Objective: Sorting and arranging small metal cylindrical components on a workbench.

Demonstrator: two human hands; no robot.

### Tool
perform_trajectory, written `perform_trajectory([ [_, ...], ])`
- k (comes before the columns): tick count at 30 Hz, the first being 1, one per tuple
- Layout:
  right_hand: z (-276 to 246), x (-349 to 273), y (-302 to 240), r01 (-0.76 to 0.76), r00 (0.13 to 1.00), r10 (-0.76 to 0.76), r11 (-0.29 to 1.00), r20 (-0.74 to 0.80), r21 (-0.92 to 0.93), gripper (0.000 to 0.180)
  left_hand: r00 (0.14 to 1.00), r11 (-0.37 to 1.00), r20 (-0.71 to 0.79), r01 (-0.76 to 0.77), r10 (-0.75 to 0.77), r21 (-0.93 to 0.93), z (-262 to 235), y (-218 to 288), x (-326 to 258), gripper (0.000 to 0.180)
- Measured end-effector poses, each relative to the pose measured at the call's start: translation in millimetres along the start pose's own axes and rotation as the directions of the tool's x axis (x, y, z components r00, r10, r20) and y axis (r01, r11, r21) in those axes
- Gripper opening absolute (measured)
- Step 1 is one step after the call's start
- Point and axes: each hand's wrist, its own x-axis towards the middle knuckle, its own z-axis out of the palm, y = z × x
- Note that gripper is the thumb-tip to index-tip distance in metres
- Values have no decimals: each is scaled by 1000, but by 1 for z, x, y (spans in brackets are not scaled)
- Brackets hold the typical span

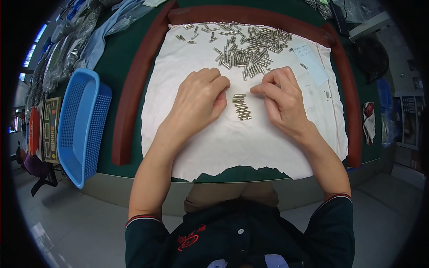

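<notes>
Small silvery metal cylinders are lined up in a short, slightly uneven column [241,108] on a white cloth [201,152]. Left of the column is my left hand [199,96], its fingers curled inward and its thumb bent beneath; what its fingertips hold, if anything, is hidden. Close to the column's upper right, my right hand [283,98] reaches in with a bent index finger, its thumb apart from it, and nothing shows in its grasp. Beyond both hands lies a loose heap of the same cylinders [254,49], with several strays toward the far left.
Dark red padded bars [134,98] border the cloth on the left, far and right sides. A pale blue paper slip [313,67] lies at the right, near a few stray pieces. Beyond the left bar stands a blue perforated basket [80,127]. Plastic-bagged goods [80,42] crowd the far left.
</notes>
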Motion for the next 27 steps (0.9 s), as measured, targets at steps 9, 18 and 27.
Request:
perform_trajectory([
  [9, 2, 0, 6, -95, 992, 92, 995, -87, -24, 24, 999, 999, 41, -6, 8, -36, 1, 2, -1, 20],
  [18, 1, 0, 21, -151, 977, 150, 988, -151, -1, 20, 992, 999, 127, 23, -17, -46, -4, 19, -3, 32],
  [27, 1, -3, 23, -153, 970, 152, 988, -188, 9, 19, 978, 999, 205, 41, -47, 34, -5, 32, -6, 40],
])
